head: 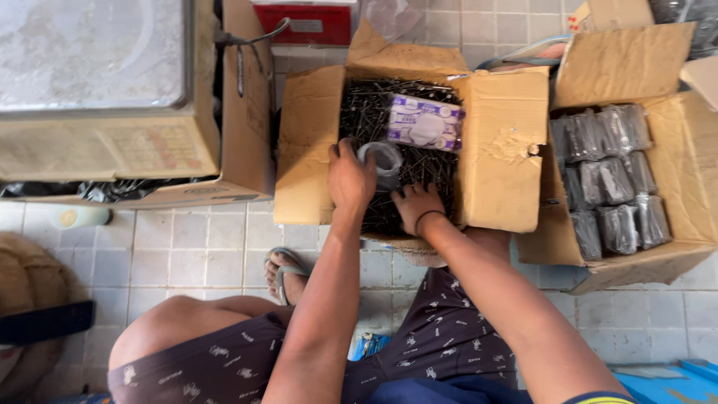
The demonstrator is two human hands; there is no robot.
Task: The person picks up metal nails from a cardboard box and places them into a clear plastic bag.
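An open cardboard box (502,150) full of loose dark nails (366,112) stands on the tiled floor in front of me. My left hand (350,176) holds the edge of a small clear plastic bag (383,158) over the nails. My right hand (417,206), with a dark band at the wrist, is spread down into the nails just right of the bag. A flat purple-and-white packet (425,123) lies on top of the nails at the far side of the box.
A second open cardboard box (673,135) at right holds several clear packs of dark nails (609,179). A weighing scale (97,90) sits in a carton at left. A red box (310,22) stands at the back. My knee (172,329) and sandalled foot (284,273) are below.
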